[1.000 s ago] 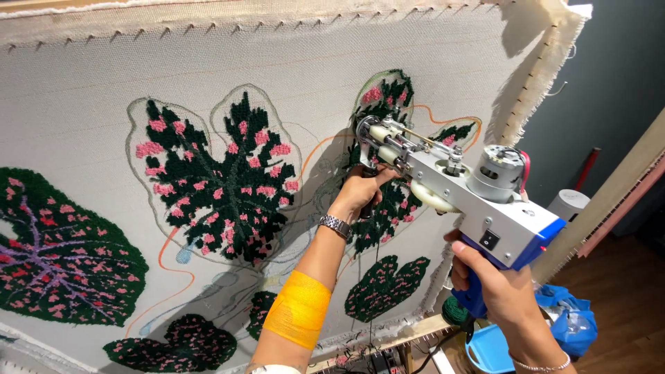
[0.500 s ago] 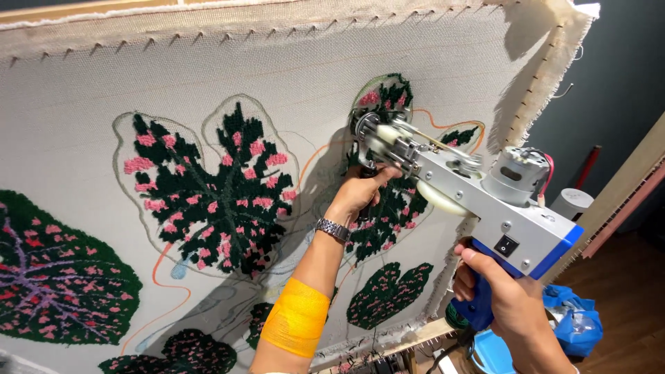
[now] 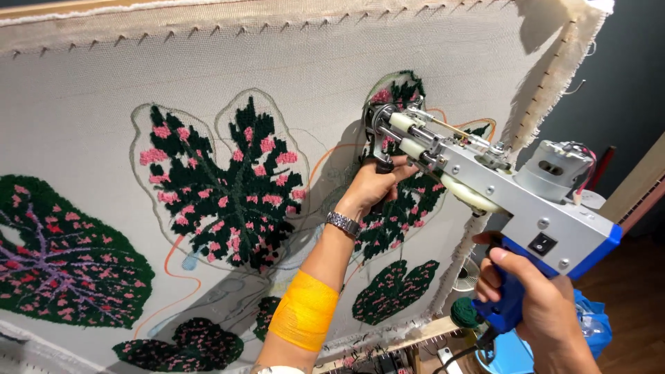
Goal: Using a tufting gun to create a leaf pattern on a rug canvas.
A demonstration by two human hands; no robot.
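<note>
stretched cloth (image 3: 332, 62), both hands (image 3: 370, 187) gripping tufting gun (image 3: 499, 187)

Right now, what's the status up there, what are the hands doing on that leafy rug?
Left hand grips tufting gun front handle. Right hand on blue rear grip. Gun nose against stretched cloth at a half-filled leaf. Nothing blocking.

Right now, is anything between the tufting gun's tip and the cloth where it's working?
Nothing visible. The tufting gun has its tip against the stretched cloth at the upper leaf. The left hand holds the front handle just below the tip; the right hand holds the blue rear grip.
</note>
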